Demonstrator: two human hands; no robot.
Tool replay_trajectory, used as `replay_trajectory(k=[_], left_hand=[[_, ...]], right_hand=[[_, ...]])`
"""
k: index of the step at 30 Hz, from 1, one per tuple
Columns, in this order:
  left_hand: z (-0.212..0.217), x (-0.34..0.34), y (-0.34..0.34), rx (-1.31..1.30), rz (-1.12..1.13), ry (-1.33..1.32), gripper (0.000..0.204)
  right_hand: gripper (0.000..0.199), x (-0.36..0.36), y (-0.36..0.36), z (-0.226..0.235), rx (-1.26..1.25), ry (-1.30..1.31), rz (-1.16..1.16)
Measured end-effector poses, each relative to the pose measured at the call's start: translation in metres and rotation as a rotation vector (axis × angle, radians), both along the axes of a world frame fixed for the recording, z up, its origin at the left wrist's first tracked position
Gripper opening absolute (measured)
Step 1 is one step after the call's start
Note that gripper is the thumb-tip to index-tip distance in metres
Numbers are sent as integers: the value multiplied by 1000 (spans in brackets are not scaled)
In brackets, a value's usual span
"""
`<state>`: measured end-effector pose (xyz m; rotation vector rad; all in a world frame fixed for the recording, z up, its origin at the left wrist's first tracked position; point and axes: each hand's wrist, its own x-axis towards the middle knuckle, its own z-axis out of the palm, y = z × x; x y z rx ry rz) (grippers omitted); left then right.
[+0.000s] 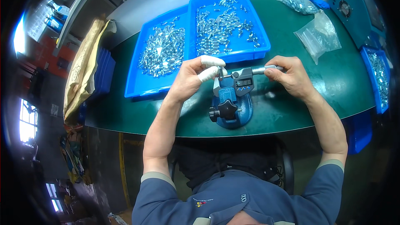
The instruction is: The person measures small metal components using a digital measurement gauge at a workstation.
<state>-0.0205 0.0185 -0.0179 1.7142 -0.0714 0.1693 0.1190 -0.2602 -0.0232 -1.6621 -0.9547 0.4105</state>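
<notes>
A digital micrometer (244, 82) is clamped in a blue stand (234, 116) with a black star knob, on the green tabletop in front of me. My left hand (189, 77), with white coverings on thumb and forefinger, pinches a small shiny metal part (221, 72) at the micrometer's jaws. The fingertips partly hide this part. On the other side, my right hand (291, 76) has thumb and fingers closed round the silver thimble (262, 70) of the micrometer. Behind my hands, two blue trays hold many small metal parts: the left tray (135, 75) and the right tray (252, 54).
Clear plastic bags (318, 37) lie at the back right, one (296, 0) with metal parts inside. A blue-green machine (350, 10) stands there, with a narrow blue bin (382, 104) of parts nearby. Brown paper (85, 64) rests on stacked blue bins (104, 73) at the left.
</notes>
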Motion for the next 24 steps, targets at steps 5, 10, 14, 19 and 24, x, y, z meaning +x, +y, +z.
replay_trajectory(k=[5,10,14,19,24], left_hand=[[-1,0,0,-11,-14,-13,19],[-1,-1,2,26,-13,-31,19],[-1,1,2,17,-32,-39,20],[1,0,1,40,-24,-42,20],[1,-1,0,37,-30,-42,20]], right_hand=[[22,0,0,-1,7,3,2],[23,-1,1,0,-3,10,6],[23,0,-1,0,-42,-32,-7],[23,0,-1,0,-37,-13,-4],[23,-1,-1,0,-33,-35,-7]])
